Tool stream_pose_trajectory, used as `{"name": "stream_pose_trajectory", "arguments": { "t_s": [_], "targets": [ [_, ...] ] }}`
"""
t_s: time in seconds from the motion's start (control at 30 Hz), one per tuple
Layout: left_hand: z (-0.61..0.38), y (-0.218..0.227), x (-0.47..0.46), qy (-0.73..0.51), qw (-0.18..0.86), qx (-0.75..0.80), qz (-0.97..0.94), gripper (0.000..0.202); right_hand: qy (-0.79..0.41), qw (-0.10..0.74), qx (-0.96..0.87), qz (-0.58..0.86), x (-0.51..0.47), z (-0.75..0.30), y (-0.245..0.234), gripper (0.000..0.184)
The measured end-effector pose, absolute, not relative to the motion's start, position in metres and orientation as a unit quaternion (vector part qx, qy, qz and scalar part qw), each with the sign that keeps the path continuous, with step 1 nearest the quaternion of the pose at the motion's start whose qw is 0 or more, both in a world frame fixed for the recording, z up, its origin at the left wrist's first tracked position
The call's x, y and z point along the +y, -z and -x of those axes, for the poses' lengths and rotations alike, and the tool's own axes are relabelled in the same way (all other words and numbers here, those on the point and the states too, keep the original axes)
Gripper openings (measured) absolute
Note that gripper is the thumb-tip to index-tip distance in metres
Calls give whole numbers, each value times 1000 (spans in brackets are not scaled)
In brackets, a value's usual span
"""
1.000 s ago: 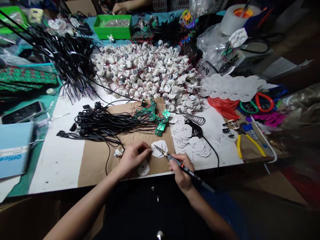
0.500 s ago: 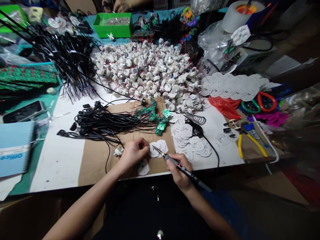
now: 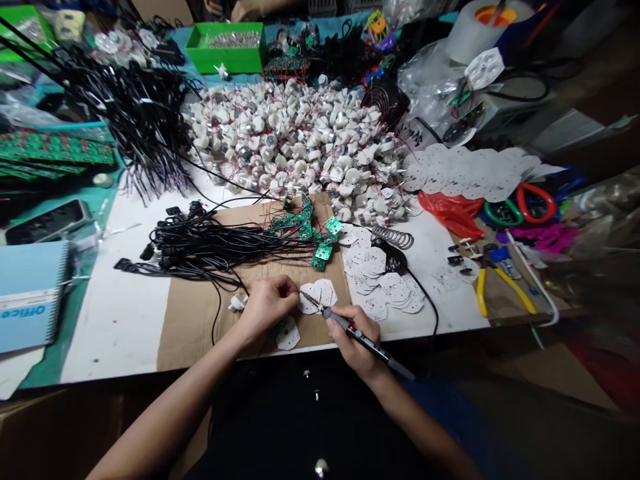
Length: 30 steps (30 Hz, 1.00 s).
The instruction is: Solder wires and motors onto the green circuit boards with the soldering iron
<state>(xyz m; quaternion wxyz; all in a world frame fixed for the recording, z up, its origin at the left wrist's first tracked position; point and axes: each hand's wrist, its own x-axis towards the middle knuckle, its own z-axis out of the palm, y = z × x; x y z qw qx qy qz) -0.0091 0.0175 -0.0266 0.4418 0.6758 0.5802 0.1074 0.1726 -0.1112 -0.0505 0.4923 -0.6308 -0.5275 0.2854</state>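
Note:
My right hand (image 3: pixel 356 339) is wrapped round a soldering iron (image 3: pixel 367 345), its tip pointing up and left over a white circuit board (image 3: pixel 324 293) on the cardboard (image 3: pixel 200 320). At the board's left edge, my left hand (image 3: pixel 270 300) is closed in a pinch; what lies between the fingertips is too small to make out. The iron's tip is close to those fingertips. Below my left hand lies another white board (image 3: pixel 287 335), partly covered. A small white motor part (image 3: pixel 237 302) sits just left of my left wrist.
Black cables (image 3: pixel 200 240) ending in green circuit boards (image 3: pixel 323 252) lie behind my hands. Further back is a heap of white motor parts (image 3: pixel 295 140). Loose white boards (image 3: pixel 383 283), a black cord and yellow-handled pliers (image 3: pixel 507 287) lie to the right. Another person's hand (image 3: pixel 245 10) shows at the top.
The soldering iron in my right hand has shifted slightly left, bringing its tip nearer my left fingertips. My left hand has hardly moved.

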Motion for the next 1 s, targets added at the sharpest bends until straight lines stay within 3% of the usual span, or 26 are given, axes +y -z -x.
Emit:
{"name": "stream_pose_trajectory", "arguments": {
  "t_s": [0.37,0.63,0.9,1.0],
  "targets": [
    [7,24,16,-116,430,578,-684,9,-256,501,-527,637,-110,-169,53,9],
    [6,21,15,-106,432,574,-687,10,-346,548,-426,631,-117,-173,62,16],
    [11,19,17,-69,405,520,-749,19,-358,584,-367,630,-119,-171,65,20],
    [9,24,14,-87,386,513,-761,12,-364,604,-344,620,-120,-170,68,20]
  ]
}}
